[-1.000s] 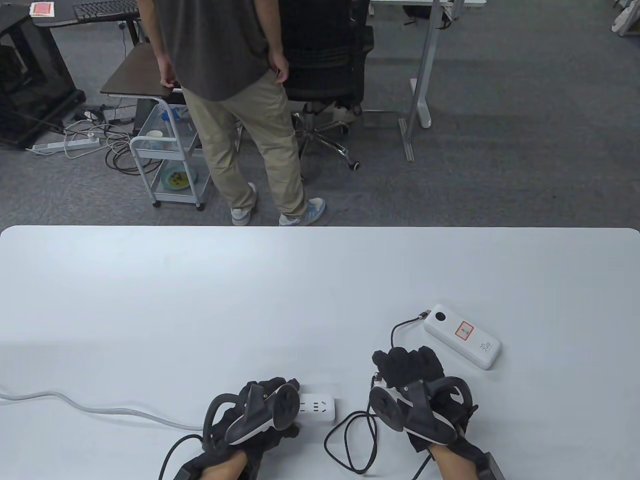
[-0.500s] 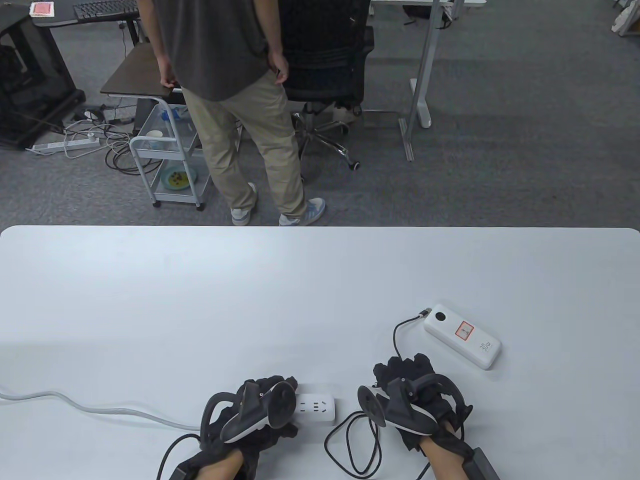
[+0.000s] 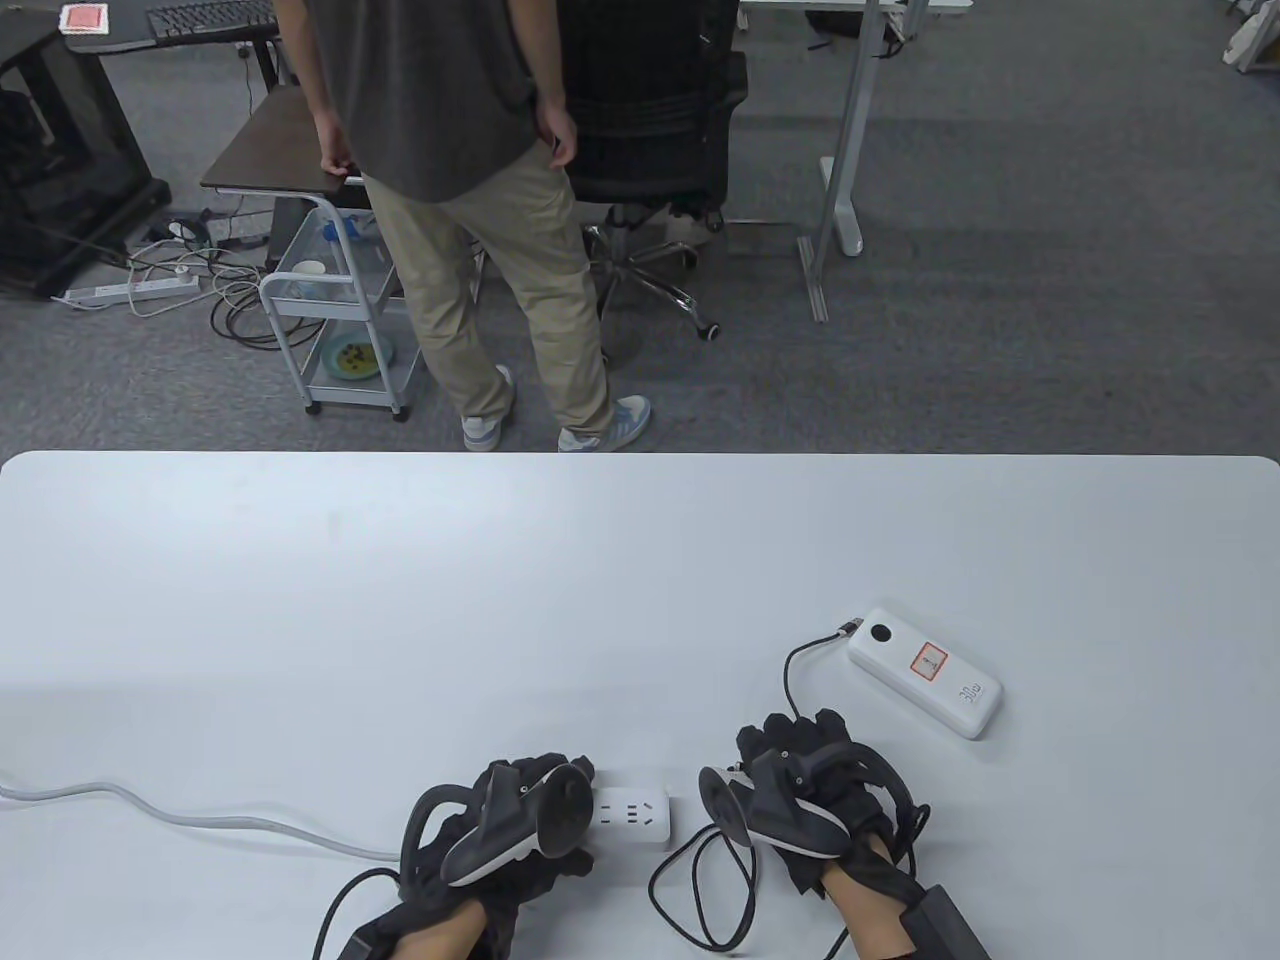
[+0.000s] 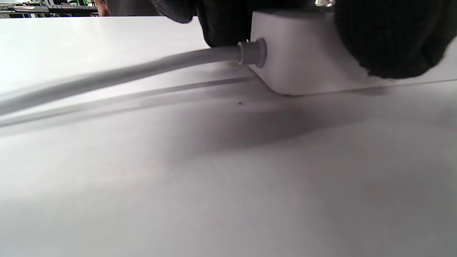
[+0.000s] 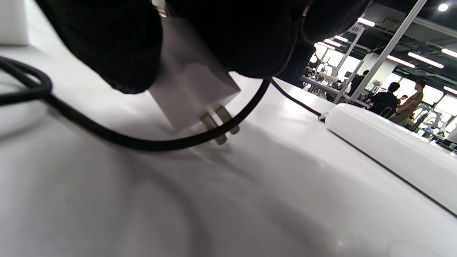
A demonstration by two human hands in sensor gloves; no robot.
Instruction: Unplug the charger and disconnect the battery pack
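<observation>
Right grip (image 5: 185, 46) holds charger (image 5: 192, 89) unplugged above table (image 3: 400, 600); left grip (image 3: 500, 830) presses power strip (image 3: 635, 815).

Both hands wear black knit gloves. On the back of the left hand (image 3: 500, 840) sits a tracker (image 3: 520, 822) with a black ring, round dark face and white underside; the right hand (image 3: 830, 810) carries a matching one (image 3: 775, 810). Bare skin shows at each wrist, above a black wrist box. Thin black cables loop from both gloves. The fingers (image 5: 107, 46) look thick, dark and woven up close.
</observation>
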